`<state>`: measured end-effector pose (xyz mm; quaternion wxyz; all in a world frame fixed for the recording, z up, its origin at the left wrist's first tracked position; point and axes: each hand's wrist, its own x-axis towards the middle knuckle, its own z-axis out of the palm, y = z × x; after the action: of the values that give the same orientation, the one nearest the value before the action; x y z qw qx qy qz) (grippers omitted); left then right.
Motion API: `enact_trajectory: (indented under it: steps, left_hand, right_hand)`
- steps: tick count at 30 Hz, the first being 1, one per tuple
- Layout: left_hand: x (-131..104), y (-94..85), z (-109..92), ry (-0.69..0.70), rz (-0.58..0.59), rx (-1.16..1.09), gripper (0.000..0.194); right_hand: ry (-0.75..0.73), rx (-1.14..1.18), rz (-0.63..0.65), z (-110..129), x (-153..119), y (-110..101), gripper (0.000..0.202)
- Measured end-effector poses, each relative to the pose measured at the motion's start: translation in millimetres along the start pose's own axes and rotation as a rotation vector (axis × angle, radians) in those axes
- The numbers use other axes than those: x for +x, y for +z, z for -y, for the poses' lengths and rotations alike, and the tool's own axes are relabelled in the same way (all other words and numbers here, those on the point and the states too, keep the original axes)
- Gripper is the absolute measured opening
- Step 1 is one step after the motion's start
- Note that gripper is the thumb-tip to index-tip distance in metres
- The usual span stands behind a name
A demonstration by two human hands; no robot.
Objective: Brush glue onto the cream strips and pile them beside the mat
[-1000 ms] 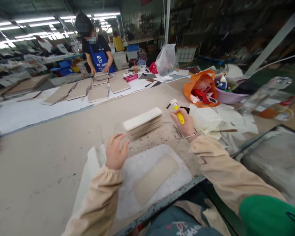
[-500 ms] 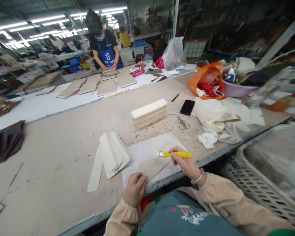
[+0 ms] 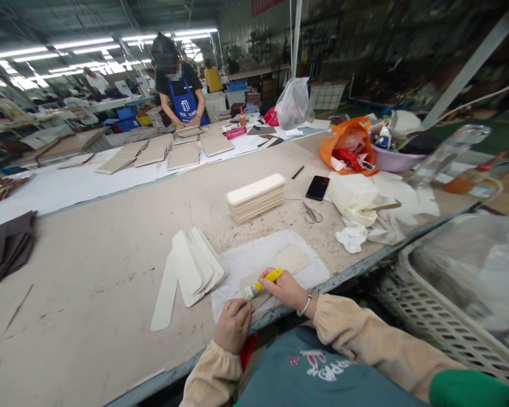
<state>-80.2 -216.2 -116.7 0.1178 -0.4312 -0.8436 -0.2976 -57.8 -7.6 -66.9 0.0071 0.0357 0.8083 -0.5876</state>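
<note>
In my right hand (image 3: pixel 286 291) is a paintbrush (image 3: pixel 273 275) with a yellow handle, its white bristles low over the near end of a beige strip with rounded ends (image 3: pixel 294 259). The strip lies flat on a white sheet (image 3: pixel 233 263) at the table's front edge. My left hand (image 3: pixel 234 325), fingers curled together, grips the strip's near end close to the bristles; the fingertips are partly hidden. Left of the sheet, several pale strips (image 3: pixel 189 268) are fanned out. Behind it stands a neat stack of similar strips (image 3: pixel 257 198).
Scissors (image 3: pixel 311 213), a black phone (image 3: pixel 317 187) and a white tub (image 3: pixel 354 192) with a stick across it are to the right. Crumpled tissue (image 3: pixel 351 237) sits near the edge. A plastic crate (image 3: pixel 436 316) stands beside the table. Across it, a person in a blue apron (image 3: pixel 184 96) handles beige panels.
My right hand has moved left and nearer, tilting the brush so its bristles drop toward the strip's near end. My left fingers have drawn closer together. The view has shifted slightly.
</note>
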Motion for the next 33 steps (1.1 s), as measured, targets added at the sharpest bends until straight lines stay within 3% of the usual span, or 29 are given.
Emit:
enact_trajectory:
  steps: [6,17,23,27,30,33]
  left_hand:
    - [0.4,-0.1,0.4,0.018,0.009,-0.002,0.016]
    - [4.8,-2.0,-1.0,0.075,-0.03,-0.007,0.016]
    - [6.0,-2.8,-1.7,0.093,-0.044,-0.013,0.015]
    - [5.6,-3.2,-1.3,0.078,-0.04,-0.006,0.015]
    - [4.4,-3.3,-1.0,0.066,-0.029,-0.005,0.014]
    - [3.4,-2.8,-1.2,0.053,-0.02,-0.001,0.014]
  right_hand:
    - [0.004,-0.117,-0.068,-4.5,4.4,-15.7,0.019]
    - [0.059,-0.479,-0.235,-24.0,7.6,-97.5,0.028]
    - [0.08,-0.606,-0.323,-33.0,5.5,-127.0,0.03]
    - [0.005,-0.583,-0.358,-20.4,-4.8,-117.7,0.028]
    - [-0.009,-0.277,-0.291,-5.4,-13.1,-87.1,0.026]
    - [0.037,0.011,-0.129,2.8,-16.7,-47.3,0.024]
